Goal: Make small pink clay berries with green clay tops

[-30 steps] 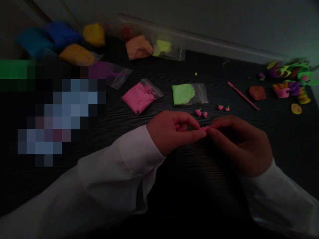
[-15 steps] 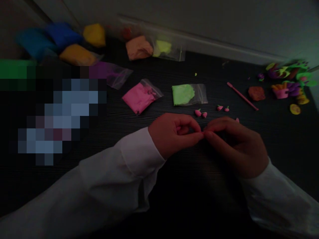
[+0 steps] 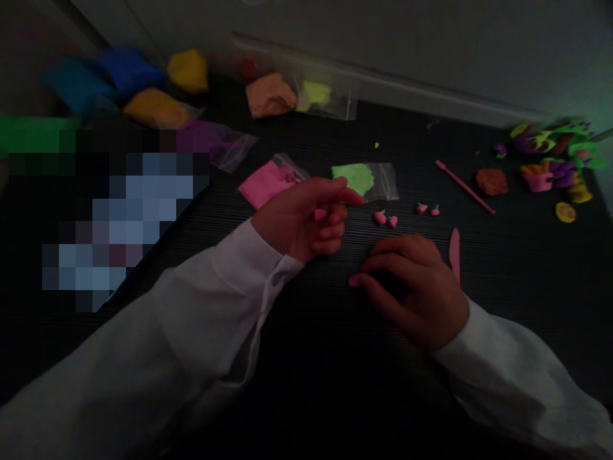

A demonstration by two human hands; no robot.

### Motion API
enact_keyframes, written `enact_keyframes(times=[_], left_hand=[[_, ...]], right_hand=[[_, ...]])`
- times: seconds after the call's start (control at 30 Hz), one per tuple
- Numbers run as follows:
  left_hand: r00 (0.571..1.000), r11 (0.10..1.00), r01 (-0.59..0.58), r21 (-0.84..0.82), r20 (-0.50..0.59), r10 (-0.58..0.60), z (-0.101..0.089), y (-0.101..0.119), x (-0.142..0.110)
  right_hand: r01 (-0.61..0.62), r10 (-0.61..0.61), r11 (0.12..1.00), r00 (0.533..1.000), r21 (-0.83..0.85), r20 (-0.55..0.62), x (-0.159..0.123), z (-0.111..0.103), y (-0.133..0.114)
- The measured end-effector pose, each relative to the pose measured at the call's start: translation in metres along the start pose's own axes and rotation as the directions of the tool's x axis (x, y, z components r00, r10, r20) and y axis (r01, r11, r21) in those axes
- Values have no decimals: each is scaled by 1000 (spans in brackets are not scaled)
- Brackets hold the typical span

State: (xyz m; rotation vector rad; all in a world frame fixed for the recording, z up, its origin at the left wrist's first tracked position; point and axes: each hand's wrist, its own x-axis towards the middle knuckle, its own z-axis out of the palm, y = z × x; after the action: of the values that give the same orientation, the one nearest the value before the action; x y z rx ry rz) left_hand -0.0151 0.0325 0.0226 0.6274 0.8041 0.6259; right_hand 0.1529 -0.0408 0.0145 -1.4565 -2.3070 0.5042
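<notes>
My left hand (image 3: 292, 220) is turned palm inward, its index finger stretched out and the other fingers curled. A small pink lump of modelling clay (image 3: 320, 214) rests in it, near the curled fingers. Low over the dark table, my right hand (image 3: 421, 297) pinches a small pink piece of clay (image 3: 354, 280) between thumb and fingers. Beyond the hands lie a pair of small pink clay shapes with green tops (image 3: 380, 218) and a second such pair (image 3: 421, 209). A pink plastic clay knife (image 3: 454, 252) lies just right of my right hand.
Behind my left hand lie a pink clay packet (image 3: 263, 182) and a light green clay bag (image 3: 352, 177). A pink rod tool (image 3: 464, 186) and a brown clay lump (image 3: 491, 182) are at right, near finished clay figures (image 3: 539, 177). Several colourful packets (image 3: 156, 108) sit back left, beside a blurred-out patch.
My hands have parted from a shared pinch. The left moved up and left, its palm clay now showing; the right moved down and left with a pink piece, uncovering the knife.
</notes>
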Motion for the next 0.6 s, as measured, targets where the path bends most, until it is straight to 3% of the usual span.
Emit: enact_keyframes(times=[0.2,0.3,0.43,0.6], left_hand=[[1000,992,-6,-122,4,6,-1,-1,1],[999,980,13,-197,45,-4,2,-3,2],[990,963,43,-267,144,-4,6,-6,0],[962,943,97,-318,273,-7,9,-3,-9]], right_hand=[[-40,41,996,999,78,-13,1,-10,2],[-20,30,995,994,99,-105,0,-9,3],[14,-9,1000,973,21,-229,-1,-7,6],[94,-116,991,959,-97,-259,7,-8,2]])
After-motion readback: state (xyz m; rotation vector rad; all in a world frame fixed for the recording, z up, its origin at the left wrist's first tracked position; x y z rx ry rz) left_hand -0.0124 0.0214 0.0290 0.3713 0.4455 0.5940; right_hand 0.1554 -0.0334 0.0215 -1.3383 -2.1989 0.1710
